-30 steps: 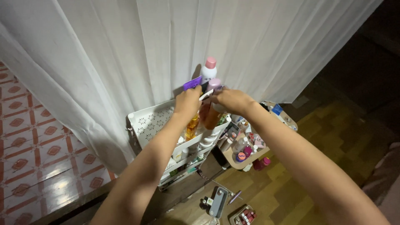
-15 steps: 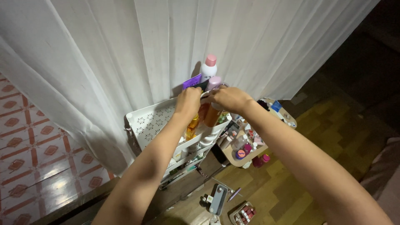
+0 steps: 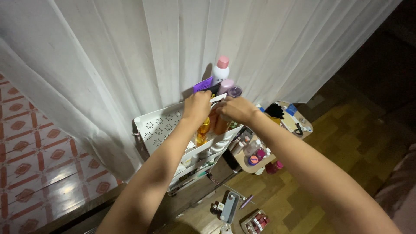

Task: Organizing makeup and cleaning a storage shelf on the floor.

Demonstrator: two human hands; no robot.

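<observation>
Forearms reach from the wearer toward a white tiered rack (image 3: pixel 158 125) against the curtain (image 3: pixel 108 56). Left hand (image 3: pixel 197 107) is curled narrow over the rack's top tier, touching a flat pale piece at the bottle tops; whether it grips cannot be told. Right hand (image 3: pixel 234 109) is closed about an orange bottle (image 3: pixel 221 125), which stands upright in the top tier, long axis vertical, cap upward. Judged mid-arrangement: bottle seated but not released. Beyond stands a pink-capped white bottle (image 3: pixel 221 69), upright. Loose cosmetics lie on the floor (image 3: pixel 303 182).
</observation>
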